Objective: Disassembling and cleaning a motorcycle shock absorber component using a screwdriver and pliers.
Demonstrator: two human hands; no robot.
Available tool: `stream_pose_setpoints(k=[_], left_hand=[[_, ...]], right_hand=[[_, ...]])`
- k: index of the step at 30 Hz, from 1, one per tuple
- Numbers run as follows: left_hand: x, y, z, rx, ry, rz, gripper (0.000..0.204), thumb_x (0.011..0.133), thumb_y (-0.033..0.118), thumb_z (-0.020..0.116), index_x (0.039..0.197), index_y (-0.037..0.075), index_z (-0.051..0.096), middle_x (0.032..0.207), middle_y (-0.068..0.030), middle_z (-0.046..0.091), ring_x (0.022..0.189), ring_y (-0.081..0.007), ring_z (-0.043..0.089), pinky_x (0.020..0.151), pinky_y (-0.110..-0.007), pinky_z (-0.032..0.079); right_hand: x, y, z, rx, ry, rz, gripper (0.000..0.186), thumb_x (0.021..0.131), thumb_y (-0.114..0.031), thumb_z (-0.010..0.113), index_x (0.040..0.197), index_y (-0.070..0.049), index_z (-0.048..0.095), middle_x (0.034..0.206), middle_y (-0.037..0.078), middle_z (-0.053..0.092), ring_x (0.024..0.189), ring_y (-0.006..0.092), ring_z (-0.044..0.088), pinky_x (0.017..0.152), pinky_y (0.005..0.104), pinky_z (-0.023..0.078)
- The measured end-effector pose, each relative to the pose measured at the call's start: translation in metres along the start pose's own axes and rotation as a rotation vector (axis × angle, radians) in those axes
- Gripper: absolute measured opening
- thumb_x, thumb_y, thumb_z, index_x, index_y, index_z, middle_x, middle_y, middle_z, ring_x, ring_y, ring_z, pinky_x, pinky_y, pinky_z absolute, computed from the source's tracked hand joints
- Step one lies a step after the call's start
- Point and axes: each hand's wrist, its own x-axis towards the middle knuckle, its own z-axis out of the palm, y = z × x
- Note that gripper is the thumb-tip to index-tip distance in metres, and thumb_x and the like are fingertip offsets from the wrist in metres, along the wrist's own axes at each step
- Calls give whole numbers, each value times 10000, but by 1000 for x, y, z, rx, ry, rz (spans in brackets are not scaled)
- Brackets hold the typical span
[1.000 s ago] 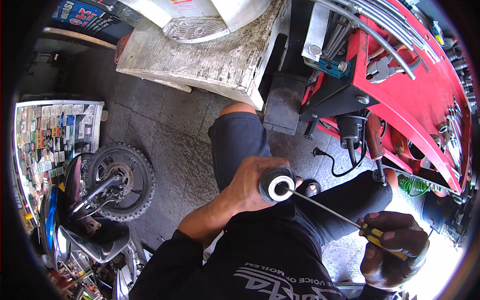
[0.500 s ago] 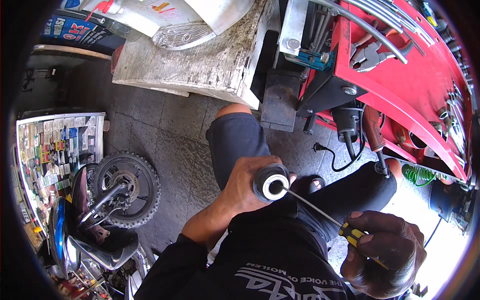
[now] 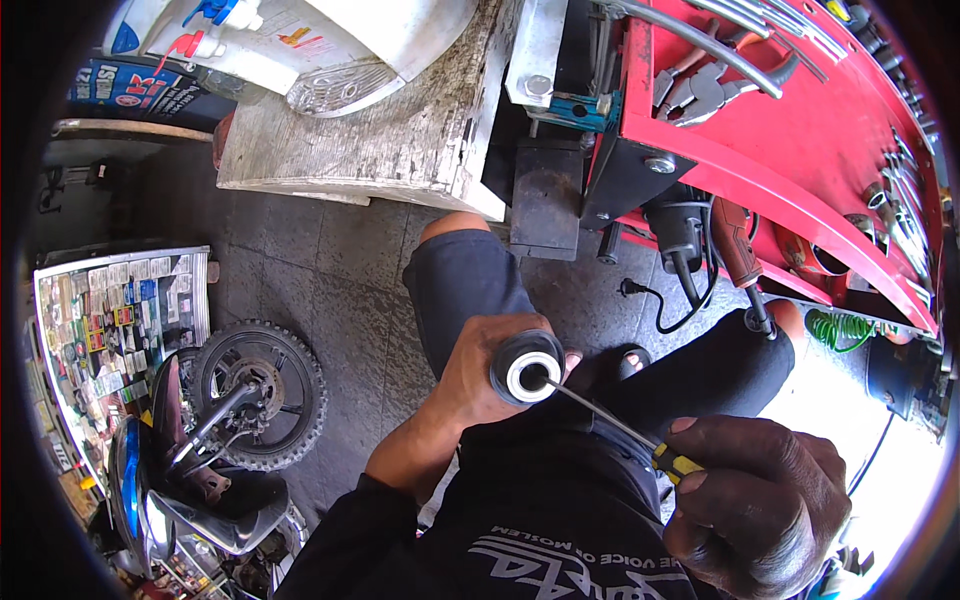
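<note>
Black cylinder [image 3: 515,378], pale-ringed end upward; yellow-and-black-handled screwdriver [image 3: 670,460] slants, tip at the cylinder's dark bore

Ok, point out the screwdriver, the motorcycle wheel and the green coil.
Screwdriver [image 3: 676,462], head view: yellow-black handle.
Motorcycle wheel [image 3: 266,395], head view: disc near its middle.
Green coil [image 3: 839,330], head view: middle loops.

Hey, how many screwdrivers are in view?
1 that I can see: the yellow-and-black screwdriver in your right hand, its tip at the opening of the black cylinder in your left hand. More may be hidden among the tools on the red rack.
</note>
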Motion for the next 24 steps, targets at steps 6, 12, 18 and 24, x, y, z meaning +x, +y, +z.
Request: stream_pose_setpoints(k=[6, 12, 18, 24], left_hand=[[0, 3, 2, -19, -6, -18, 297, 812, 94, 813, 688, 27, 552, 634, -81, 583, 535, -229, 577, 518, -329, 434], [3, 7, 4, -27, 0, 1, 300, 811, 101, 819, 682, 32, 557, 630, -77, 580, 537, -226, 583, 516, -329, 441], [2, 8, 5, -11, 4, -7, 299, 817, 98, 813, 677, 38, 555, 626, -77, 574, 538, -231, 590, 516, -338, 446], [3, 8, 7, 21, 15, 37, 302, 819, 101, 811, 677, 39, 552, 630, -81, 579, 537, -236, 589, 514, -339, 445]], right_hand=[[7, 15, -7, 211, -7, -206, 244, 765, 40, 745, 982, 22, 635, 946, 254, 704, 710, 265, 724, 542, 294, 564], [-2, 12, -11, 126, 32, -195, 273, 730, 48, 741, 989, 24, 658, 910, 236, 710, 672, 239, 715, 519, 282, 552], [-1, 22, -4, 132, 60, -284, 253, 731, 61, 734, 976, 29, 680, 894, 209, 715, 648, 194, 695, 501, 263, 532], [-1, 9, -15, 123, -47, -137, 270, 745, 83, 734, 1010, 47, 699, 843, 148, 708, 604, 143, 667, 492, 235, 516]])
